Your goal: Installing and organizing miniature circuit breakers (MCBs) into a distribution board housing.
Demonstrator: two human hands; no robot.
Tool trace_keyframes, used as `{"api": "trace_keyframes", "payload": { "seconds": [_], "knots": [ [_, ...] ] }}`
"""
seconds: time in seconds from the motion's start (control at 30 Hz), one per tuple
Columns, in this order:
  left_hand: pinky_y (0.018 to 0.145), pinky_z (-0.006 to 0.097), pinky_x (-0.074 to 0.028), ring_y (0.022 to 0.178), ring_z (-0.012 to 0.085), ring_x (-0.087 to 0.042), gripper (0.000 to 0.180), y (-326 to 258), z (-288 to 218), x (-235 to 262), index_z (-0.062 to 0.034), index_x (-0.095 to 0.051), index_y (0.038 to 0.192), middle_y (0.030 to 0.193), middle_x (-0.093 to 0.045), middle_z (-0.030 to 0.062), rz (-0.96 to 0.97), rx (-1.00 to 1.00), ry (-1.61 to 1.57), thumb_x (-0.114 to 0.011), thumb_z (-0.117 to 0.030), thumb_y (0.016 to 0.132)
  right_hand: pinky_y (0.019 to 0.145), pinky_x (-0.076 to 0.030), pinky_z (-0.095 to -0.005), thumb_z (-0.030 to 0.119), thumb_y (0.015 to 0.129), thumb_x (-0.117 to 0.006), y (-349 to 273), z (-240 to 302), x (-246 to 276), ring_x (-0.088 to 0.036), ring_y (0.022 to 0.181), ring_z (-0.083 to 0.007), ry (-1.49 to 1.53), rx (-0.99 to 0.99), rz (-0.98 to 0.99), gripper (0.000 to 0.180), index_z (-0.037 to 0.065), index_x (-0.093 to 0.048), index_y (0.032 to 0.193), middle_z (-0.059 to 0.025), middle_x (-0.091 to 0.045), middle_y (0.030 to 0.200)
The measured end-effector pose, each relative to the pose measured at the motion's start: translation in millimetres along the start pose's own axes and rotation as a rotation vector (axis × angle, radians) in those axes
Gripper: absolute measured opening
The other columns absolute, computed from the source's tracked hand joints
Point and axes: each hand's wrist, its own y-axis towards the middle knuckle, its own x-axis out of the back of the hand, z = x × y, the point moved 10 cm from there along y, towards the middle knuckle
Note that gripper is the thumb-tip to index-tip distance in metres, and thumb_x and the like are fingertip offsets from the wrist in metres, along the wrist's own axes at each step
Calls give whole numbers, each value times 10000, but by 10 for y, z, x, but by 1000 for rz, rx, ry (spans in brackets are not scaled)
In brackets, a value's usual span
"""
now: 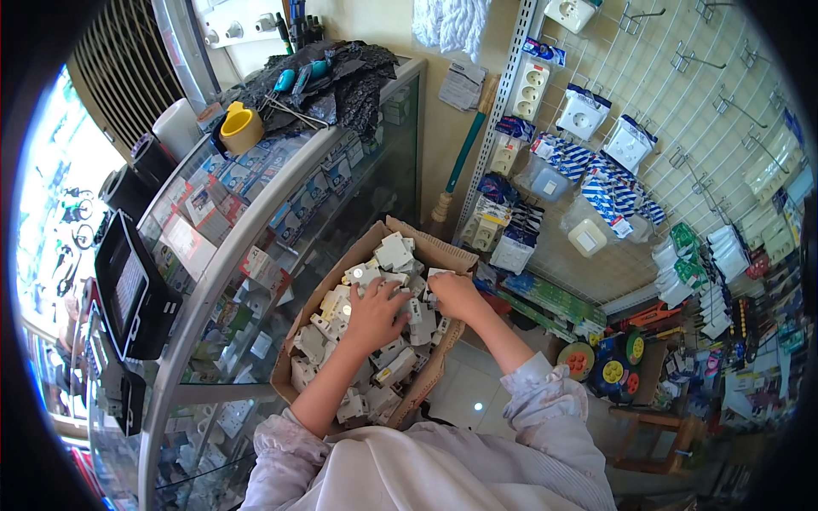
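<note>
An open cardboard box (433, 372) stands in front of me, heaped with white and cream block-shaped electrical parts (394, 252) that look like circuit breakers. My left hand (373, 313) rests on top of the heap, its fingers spread over several of these parts and gripping none. At the box's right side, my right hand (456, 296) reaches over the rim with its fingers curled together among the parts. What those fingers hold, if anything, is hidden; a white piece lies right by them.
A glass display counter (223, 255) runs along the left, topped by black plastic sheeting (341, 81), yellow tape (242, 128) and a black case (128, 285). Packaged sockets (582, 112) hang on a wire grid at right. Cable reels (615, 371) and a wooden stool (652, 439) stand lower right.
</note>
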Motion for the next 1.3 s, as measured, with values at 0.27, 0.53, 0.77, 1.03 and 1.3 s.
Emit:
{"api": "trace_keyframes", "payload": {
  "seconds": [0.27,0.53,0.77,1.03,1.3],
  "knots": [
    [942,534,-268,1151,249,-444,273,-197,112,252,-185,-626,952,1082,-543,35,62,-54,-230,-670,-358,745,821,-467,-403,22,649,-645,-434,378,376,-549,956,-340,481,242,-7,274,-7,-556,907,-167,-565,949],
    [938,474,-273,1109,250,-468,238,-285,187,346,-194,-615,971,1057,-542,28,17,-20,-227,-669,-295,762,822,-462,-403,38,652,-631,-730,975,194,-545,954,-335,436,324,-19,299,-2,-548,936,-140,-549,954],
    [985,571,-248,1140,247,-457,287,-259,185,278,-201,-601,1040,1101,-521,32,58,24,-169,-665,-264,767,788,-477,-383,86,701,-650,-709,870,228,-577,934,-311,457,268,98,276,9,-567,953,-142,-574,974],
    [969,647,-238,1194,245,-433,289,-276,242,263,-191,-584,1065,1164,-518,21,92,64,-181,-648,-276,796,695,-512,-343,169,854,-529,-69,-216,-73,-645,800,-248,538,-73,365,236,6,-622,997,-157,-662,840],
    [986,525,-252,1146,253,-476,299,-246,292,379,-173,-593,1071,1174,-543,32,45,91,-291,-655,-247,788,803,-484,-409,199,732,-569,988,-801,-1169,-607,946,-363,315,-454,229,312,-34,-661,918,-254,-612,999]
  ]
}}
